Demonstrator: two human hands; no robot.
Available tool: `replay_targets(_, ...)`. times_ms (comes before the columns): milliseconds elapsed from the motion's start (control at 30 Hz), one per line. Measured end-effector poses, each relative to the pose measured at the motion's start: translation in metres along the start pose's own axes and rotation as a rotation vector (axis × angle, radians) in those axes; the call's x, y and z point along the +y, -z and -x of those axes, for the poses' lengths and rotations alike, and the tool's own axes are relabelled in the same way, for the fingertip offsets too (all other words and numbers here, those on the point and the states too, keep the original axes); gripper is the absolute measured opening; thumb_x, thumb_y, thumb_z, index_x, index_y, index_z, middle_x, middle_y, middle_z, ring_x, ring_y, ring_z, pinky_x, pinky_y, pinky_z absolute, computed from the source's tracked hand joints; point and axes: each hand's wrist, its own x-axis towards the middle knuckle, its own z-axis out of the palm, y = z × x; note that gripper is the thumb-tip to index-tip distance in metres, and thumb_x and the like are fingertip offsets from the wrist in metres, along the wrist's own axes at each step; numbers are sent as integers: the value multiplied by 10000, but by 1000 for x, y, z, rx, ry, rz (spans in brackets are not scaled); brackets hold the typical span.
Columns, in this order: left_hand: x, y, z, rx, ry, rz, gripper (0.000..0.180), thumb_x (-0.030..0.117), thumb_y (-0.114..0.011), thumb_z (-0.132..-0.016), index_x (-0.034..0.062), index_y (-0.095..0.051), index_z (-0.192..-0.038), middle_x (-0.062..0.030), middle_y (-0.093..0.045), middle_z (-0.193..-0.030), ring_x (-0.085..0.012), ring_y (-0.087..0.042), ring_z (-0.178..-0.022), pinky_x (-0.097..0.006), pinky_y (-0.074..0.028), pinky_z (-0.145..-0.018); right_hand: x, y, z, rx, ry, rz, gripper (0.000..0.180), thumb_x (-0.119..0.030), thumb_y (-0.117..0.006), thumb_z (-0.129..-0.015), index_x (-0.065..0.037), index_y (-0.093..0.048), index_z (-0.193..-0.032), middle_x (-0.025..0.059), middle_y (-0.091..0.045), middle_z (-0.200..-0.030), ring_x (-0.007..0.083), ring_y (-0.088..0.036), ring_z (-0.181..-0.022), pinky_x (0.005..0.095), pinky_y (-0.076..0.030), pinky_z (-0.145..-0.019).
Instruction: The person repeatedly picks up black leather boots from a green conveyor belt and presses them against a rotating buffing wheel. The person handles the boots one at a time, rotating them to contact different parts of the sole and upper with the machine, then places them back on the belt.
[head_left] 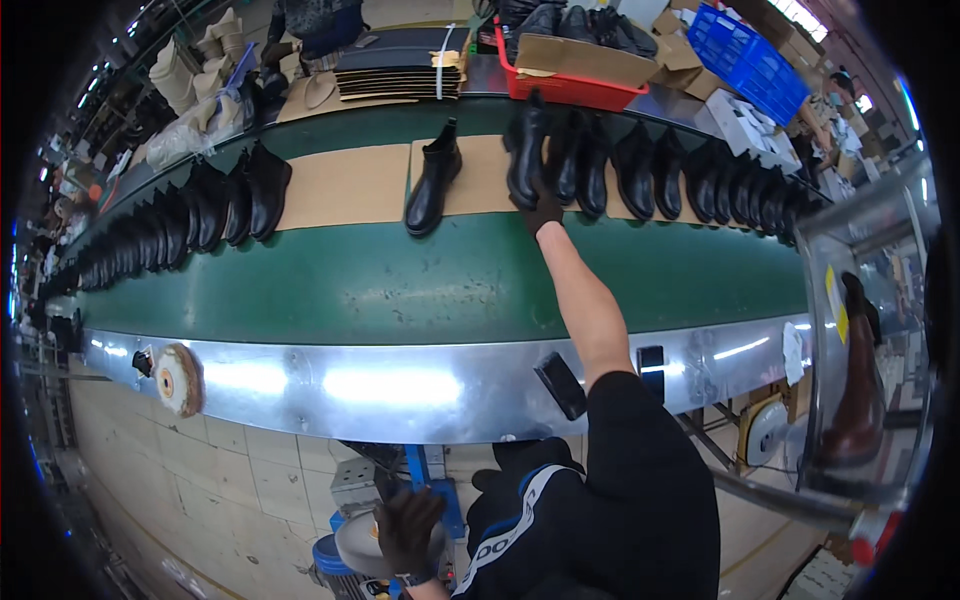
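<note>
My right arm reaches across the green conveyor belt (pixel 430 280). In its dark glove, my right hand (pixel 541 208) is closed on the toe end of a black ankle boot (pixel 524 155), whose shaft points away from me. Part of the grip is hidden behind the glove and the boot. Just right of it stand more black boots (pixel 592 170) in pairs. A single black boot (pixel 434 185) stands on cardboard to the left. Low in the view, my gloved left hand (pixel 410 528) is held with fingers apart and nothing visible in it, in front of a rounded grey machine part (pixel 360 545).
Rows of black boots (pixel 205 205) line the belt's far side on cardboard sheets (pixel 345 185). A metal ledge (pixel 280 375) carries a round buffing wheel (pixel 178 380) and a black block (pixel 560 385). Behind are a red crate (pixel 590 90) and a blue crate (pixel 747 60).
</note>
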Motion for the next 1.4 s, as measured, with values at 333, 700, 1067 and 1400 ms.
replay_targets(333, -9, -2, 19, -148, 187, 241, 535, 379, -288, -1043, -59, -359, -1341, -301, -342, -1440, -463, -225, -1387, -442, -395, -1077, 90, -24, -40, 860, -186, 687, 707, -345, -752, -667, 47, -511, -1204, 249, -583, -1163, 384, -572, -1104, 426, -472, -957)
replay_targets(700, -22, -48, 44, 288, 157, -284, 524, 324, -388, -1001, -124, -428, -1268, -312, -565, -1212, -434, -566, -1128, -516, -436, -1007, 124, -148, -68, 302, -189, 1123, 1065, -550, -836, -509, -55, -442, -1366, 173, -599, -1244, 325, -604, -1127, 426, -488, -963)
replay_targets(1067, -86, 25, 112, 373, 169, -255, 526, 351, -411, -1012, -91, -451, -1295, -271, -616, -1143, -344, -627, -1050, -430, -505, -933, 71, -102, -76, 240, 42, 1388, 956, -529, -790, -612, 70, -472, -1286, 228, -580, -1254, 329, -589, -1154, 399, -481, -972)
replay_targets(1400, -205, 180, 236, 910, 304, 156, 433, 332, -514, -943, 31, -489, -1254, -220, -630, -1055, -360, -640, -927, -481, -527, -780, 15, -168, -39, -549, 631, 1764, 499, -334, -647, -784, -155, -569, -1243, 242, -607, -1166, 343, -621, -1070, 430, -509, -882)
